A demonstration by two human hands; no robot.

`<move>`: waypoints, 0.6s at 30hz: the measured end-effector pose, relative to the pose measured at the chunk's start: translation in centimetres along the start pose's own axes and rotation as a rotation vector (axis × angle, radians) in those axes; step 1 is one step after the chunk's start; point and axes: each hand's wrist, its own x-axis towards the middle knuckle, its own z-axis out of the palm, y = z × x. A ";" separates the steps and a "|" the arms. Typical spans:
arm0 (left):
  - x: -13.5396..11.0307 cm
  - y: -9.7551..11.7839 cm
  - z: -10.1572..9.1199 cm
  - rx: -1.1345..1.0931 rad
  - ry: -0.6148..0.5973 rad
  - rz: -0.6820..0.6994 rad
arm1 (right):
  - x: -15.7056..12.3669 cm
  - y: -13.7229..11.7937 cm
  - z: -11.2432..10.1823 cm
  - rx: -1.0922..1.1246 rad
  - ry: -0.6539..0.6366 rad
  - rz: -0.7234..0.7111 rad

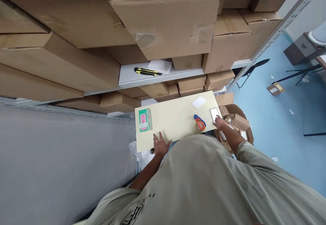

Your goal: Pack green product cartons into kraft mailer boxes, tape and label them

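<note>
My left hand (pixel 160 146) rests on the near edge of the cream tabletop (pixel 175 116), fingers spread, holding nothing. To its upper left stands a green-and-white box (pixel 145 120) with a pink picture on its front. At the right end lies a flat white rectangle (pixel 214 115), possibly a phone, its top partly pixelated. My right hand (pixel 219 122) touches this rectangle's near edge with extended fingertips and does not grip it. A blue-and-orange tape dispenser (pixel 200 123) with a tape roll lies left of that hand. Farther back is a white slip of paper (pixel 198 102).
Shelves of cardboard boxes (pixel 168 24) rise in front, one box jutting out. A black-and-yellow box cutter (pixel 147 71) lies on the shelf edge beside white paper (pixel 160 66). Right of the table, a large round container (pixel 248 126) holds several small parcels (pixel 240 122).
</note>
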 end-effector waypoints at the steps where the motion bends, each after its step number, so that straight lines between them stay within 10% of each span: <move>1: -0.9 -0.6 0.5 0.005 -0.033 -0.017 | 0.0 0.2 -0.1 -0.004 -0.011 0.006; 9: -2.9 -4.0 0.6 -0.089 -0.096 -0.318 | -1.9 1.0 0.4 0.141 0.186 -0.062; 18: -2.2 -4.4 0.3 -0.237 -0.094 -0.260 | -6.2 -2.4 2.2 0.050 -0.007 -0.061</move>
